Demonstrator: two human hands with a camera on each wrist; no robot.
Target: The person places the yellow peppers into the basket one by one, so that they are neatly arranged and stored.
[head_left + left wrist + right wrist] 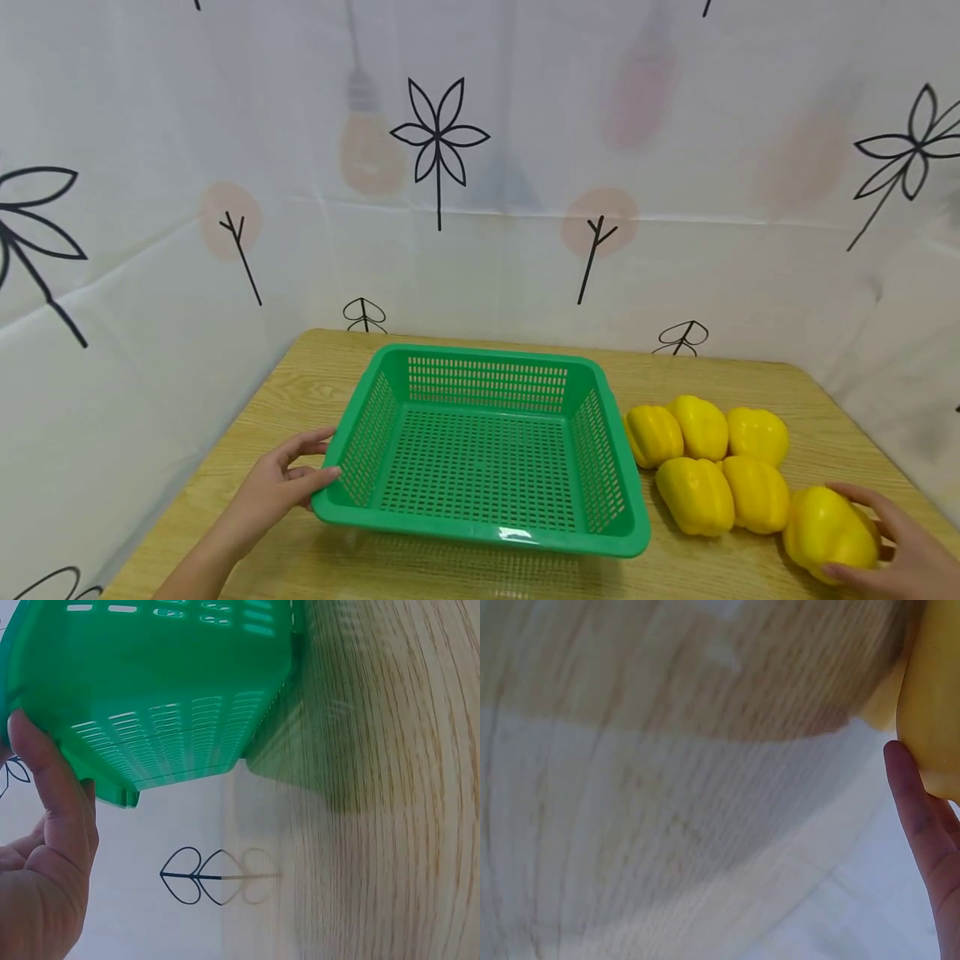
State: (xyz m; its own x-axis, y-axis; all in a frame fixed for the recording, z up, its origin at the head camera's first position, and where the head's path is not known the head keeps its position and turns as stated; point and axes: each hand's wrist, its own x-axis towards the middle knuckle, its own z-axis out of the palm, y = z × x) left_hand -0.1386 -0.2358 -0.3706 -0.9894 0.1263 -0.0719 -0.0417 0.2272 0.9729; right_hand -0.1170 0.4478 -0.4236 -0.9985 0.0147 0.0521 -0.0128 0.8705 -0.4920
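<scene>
A green plastic basket with slotted walls stands in the middle of the table, and its inside shows no contents. At its left side my left hand grips the rim, thumb on top; the left wrist view shows this hand against the basket's outer wall. To the far right, my right hand holds a yellow bell pepper from its right side, fingers behind and thumb in front. The right wrist view catches only part of that pepper and of the hand.
Several more yellow bell peppers lie in two rows between the basket and the right hand. The wooden table has a glossy grain top. Behind it and at both sides hangs a white cloth with plant drawings.
</scene>
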